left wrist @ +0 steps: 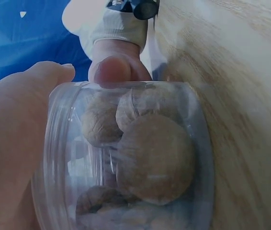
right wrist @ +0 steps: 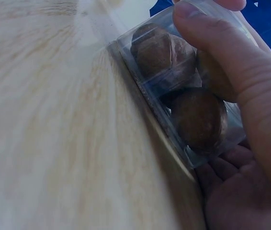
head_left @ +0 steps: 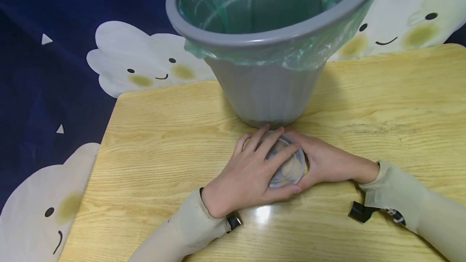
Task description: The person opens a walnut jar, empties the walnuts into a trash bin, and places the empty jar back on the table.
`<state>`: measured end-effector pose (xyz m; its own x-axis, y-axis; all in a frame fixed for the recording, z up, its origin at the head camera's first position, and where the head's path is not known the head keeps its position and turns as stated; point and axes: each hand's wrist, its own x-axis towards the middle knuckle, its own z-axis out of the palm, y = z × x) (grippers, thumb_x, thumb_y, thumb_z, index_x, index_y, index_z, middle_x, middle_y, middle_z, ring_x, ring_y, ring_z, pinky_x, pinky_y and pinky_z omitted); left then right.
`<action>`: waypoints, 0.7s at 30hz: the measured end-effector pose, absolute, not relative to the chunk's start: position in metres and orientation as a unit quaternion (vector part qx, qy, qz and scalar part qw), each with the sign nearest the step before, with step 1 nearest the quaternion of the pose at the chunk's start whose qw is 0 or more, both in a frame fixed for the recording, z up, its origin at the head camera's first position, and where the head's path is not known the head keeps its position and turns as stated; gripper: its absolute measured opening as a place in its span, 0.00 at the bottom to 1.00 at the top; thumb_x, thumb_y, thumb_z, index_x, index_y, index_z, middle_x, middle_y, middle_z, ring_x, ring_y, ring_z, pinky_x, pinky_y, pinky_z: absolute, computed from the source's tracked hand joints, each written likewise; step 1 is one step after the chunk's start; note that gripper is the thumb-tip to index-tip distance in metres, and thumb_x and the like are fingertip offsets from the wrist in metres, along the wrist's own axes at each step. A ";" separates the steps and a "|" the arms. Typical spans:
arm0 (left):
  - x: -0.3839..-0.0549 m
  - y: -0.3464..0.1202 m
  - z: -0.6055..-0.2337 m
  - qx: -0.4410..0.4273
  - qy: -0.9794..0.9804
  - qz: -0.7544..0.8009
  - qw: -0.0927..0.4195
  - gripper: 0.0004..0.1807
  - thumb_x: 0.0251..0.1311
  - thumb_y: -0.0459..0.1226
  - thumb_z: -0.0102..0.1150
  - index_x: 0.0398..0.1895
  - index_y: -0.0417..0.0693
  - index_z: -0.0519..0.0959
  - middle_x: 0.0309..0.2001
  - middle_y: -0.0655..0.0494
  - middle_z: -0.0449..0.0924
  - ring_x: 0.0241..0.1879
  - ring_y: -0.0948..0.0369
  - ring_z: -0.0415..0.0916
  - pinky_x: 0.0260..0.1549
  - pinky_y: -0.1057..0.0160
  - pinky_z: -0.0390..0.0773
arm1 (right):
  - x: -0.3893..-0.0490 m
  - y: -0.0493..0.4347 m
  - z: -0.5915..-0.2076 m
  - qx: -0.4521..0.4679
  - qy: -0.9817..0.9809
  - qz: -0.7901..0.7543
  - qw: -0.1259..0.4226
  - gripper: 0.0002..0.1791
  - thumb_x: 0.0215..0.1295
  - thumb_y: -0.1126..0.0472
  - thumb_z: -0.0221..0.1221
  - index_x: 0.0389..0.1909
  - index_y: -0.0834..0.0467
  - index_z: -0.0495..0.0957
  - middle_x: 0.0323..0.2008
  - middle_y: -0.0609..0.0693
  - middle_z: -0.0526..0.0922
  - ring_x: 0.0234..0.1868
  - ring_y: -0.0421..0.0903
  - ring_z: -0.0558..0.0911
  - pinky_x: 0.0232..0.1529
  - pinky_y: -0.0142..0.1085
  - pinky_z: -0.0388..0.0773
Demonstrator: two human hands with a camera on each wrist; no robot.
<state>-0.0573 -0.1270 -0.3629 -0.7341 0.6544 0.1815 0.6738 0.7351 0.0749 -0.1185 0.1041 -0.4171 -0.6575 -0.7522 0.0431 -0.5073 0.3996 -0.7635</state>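
A clear, round plastic jar (head_left: 292,170) stands on the wooden table, directly in front of the bin. Several round brown nuts (left wrist: 155,160), walnut-like, show through its wall in both wrist views. From above, my left hand (head_left: 251,173) grips the lid, fingers spread across the top and thumb along the near rim. On the right side, my right hand (head_left: 324,163) holds the jar's body, its thumb (right wrist: 212,40) lying along the wall. In the head view the left fingers cover part of the lid.
A grey bin (head_left: 265,88) with a green plastic liner (head_left: 309,60) folded over its rim stands just behind the jar. The wooden table (head_left: 153,144) ends on the left, by dark blue cloth (head_left: 54,88) printed with white clouds.
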 end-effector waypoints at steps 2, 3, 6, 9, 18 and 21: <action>-0.057 -0.126 -0.362 -0.353 -0.930 -0.070 0.069 0.42 0.63 0.72 0.53 0.76 0.67 0.67 0.78 0.50 0.63 0.80 0.44 0.56 0.69 0.44 0.64 | -0.119 0.104 -0.416 -0.385 0.822 -0.389 0.154 0.69 0.38 0.36 0.82 0.80 0.46 0.54 0.74 0.50 0.70 0.70 0.53 0.76 0.65 0.56 0.76; -0.057 -0.126 -0.362 -0.351 -0.931 -0.071 0.068 0.42 0.63 0.72 0.52 0.76 0.67 0.67 0.79 0.50 0.63 0.80 0.44 0.56 0.69 0.44 0.64 | -0.119 0.105 -0.416 -0.386 0.823 -0.388 0.153 0.68 0.38 0.36 0.82 0.80 0.47 0.54 0.74 0.51 0.71 0.70 0.53 0.76 0.65 0.56 0.76; -0.057 -0.125 -0.362 -0.347 -0.932 -0.076 0.069 0.42 0.63 0.72 0.53 0.76 0.67 0.68 0.79 0.50 0.63 0.80 0.44 0.56 0.68 0.44 0.64 | -0.119 0.105 -0.416 -0.387 0.825 -0.384 0.149 0.68 0.40 0.36 0.82 0.80 0.48 0.54 0.74 0.51 0.70 0.71 0.53 0.76 0.65 0.55 0.76; -0.056 -0.124 -0.362 -0.343 -0.933 -0.079 0.070 0.41 0.63 0.71 0.54 0.75 0.67 0.68 0.78 0.50 0.63 0.80 0.44 0.57 0.68 0.44 0.65 | -0.119 0.104 -0.415 -0.388 0.827 -0.381 0.145 0.68 0.39 0.36 0.82 0.80 0.48 0.54 0.74 0.52 0.70 0.71 0.54 0.75 0.65 0.56 0.76; -0.052 -0.123 -0.363 -0.326 -0.939 -0.077 0.078 0.40 0.63 0.71 0.53 0.75 0.67 0.67 0.78 0.51 0.63 0.78 0.45 0.59 0.68 0.44 0.65 | -0.119 0.104 -0.417 -0.393 0.824 -0.383 0.142 0.68 0.40 0.37 0.82 0.81 0.48 0.53 0.75 0.52 0.69 0.72 0.55 0.74 0.66 0.57 0.75; -0.052 -0.122 -0.363 -0.324 -0.940 -0.075 0.078 0.41 0.63 0.72 0.53 0.75 0.67 0.67 0.78 0.51 0.63 0.78 0.44 0.60 0.67 0.44 0.66 | -0.118 0.104 -0.417 -0.392 0.825 -0.382 0.143 0.68 0.40 0.37 0.81 0.81 0.48 0.53 0.75 0.51 0.69 0.72 0.55 0.74 0.66 0.57 0.75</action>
<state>-0.0516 -0.1222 -0.3628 -0.7776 0.5978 0.1952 0.6211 0.7785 0.0904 -0.1183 0.1044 -0.4169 -0.6518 -0.7556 0.0641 -0.5377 0.4009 -0.7417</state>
